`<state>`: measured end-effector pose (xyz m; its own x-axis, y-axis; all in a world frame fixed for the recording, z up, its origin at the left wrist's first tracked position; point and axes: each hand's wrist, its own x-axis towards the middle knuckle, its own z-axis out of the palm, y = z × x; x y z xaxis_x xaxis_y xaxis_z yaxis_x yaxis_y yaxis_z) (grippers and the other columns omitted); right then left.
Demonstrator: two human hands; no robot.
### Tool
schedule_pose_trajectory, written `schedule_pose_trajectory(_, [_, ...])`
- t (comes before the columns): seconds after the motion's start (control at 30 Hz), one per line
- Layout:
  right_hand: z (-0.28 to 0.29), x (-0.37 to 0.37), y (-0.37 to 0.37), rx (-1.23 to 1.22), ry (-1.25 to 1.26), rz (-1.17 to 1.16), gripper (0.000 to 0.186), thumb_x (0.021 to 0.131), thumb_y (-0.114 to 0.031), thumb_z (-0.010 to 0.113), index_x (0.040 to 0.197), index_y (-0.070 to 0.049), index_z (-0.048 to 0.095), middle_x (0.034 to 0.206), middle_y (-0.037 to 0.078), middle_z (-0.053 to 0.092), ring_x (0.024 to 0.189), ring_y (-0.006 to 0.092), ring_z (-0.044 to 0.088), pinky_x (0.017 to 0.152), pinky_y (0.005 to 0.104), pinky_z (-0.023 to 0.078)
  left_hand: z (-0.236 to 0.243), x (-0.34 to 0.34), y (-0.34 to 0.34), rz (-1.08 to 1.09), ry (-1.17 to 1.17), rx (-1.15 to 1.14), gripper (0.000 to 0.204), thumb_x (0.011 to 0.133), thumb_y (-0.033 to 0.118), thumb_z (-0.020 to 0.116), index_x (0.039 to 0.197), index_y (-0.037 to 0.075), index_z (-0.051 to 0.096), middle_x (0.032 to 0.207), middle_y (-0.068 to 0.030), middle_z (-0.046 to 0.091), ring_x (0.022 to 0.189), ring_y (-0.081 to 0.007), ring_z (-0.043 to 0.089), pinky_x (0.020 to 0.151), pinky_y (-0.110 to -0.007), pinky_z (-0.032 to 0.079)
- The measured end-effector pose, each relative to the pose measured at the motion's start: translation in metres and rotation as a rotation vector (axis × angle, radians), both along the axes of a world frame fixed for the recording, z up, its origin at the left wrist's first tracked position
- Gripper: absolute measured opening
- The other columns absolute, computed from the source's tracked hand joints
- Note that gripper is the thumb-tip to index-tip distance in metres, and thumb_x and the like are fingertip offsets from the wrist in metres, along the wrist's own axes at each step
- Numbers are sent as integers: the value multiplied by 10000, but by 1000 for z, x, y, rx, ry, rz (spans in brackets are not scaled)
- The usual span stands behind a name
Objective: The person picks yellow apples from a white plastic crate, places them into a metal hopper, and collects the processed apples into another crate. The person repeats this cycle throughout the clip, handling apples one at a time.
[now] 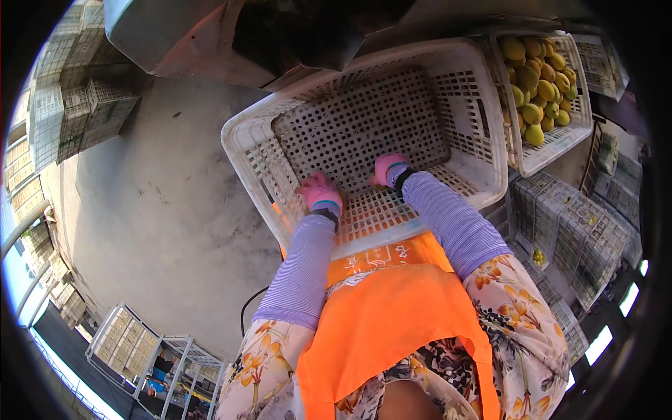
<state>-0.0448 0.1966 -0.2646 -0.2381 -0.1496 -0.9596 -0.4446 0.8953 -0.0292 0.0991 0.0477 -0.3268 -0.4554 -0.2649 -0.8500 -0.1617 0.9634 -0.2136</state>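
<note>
My gloved left hand (320, 194) and right hand (387, 169) were down inside the empty white crate (476, 126), fingers hidden, so I couldn't tell their grip; a crate of yellow fruit (537, 84) stood beside it

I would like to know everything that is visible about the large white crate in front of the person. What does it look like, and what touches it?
The large white plastic crate is rectangular, with perforated walls, a perforated floor and a thick rounded rim. It looks empty and is tipped toward the person, so its inside faces the camera. The left hand and the right hand, both in pink gloves, reach inside, at or near the near wall; whether they grip it cannot be told. To its right stands a similar white crate of yellow-green fruit.
</note>
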Motion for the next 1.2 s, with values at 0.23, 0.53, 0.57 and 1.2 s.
schedule_pose_trajectory(0.23, [-16,3,-9,-39,-36,-264,471,935,-298,684,1356,-86,671,1276,170,715,1171,308,694,1017,455,547,37,-22,-22,-55,50,407,744,721,539,798,1384,230,663,1534,-192,451,1440,-442,402,1113,-577,407])
schedule_pose_trajectory(0.53, [129,-55,54,-1013,-203,-838,654,904,-291,746,1463,-12,553,1204,86,710,1042,137,658,864,296,553,121,-79,-66,1250,87,1533,892,897,724,641,1413,2,555,1354,-140,645,1235,-250,630,1074,-423,494])
schedule_pose_trajectory(0.57, [153,-55,48,-1031,-136,-848,673,891,-316,766,1449,3,563,1186,104,720,1032,148,671,877,303,557,144,-79,-68,1441,147,1792,921,900,761,611,1429,11,539,1366,-139,634,1246,-246,623,1075,-421,492])
schedule_pose_trajectory(1.2, [278,-24,-41,-1483,921,-606,827,690,-220,888,1410,8,551,1433,216,515,1287,394,555,1098,443,467,258,-96,-51,1422,510,2457,945,873,866,496,1463,130,545,1510,-97,539,1404,-311,501,1207,-507,354])
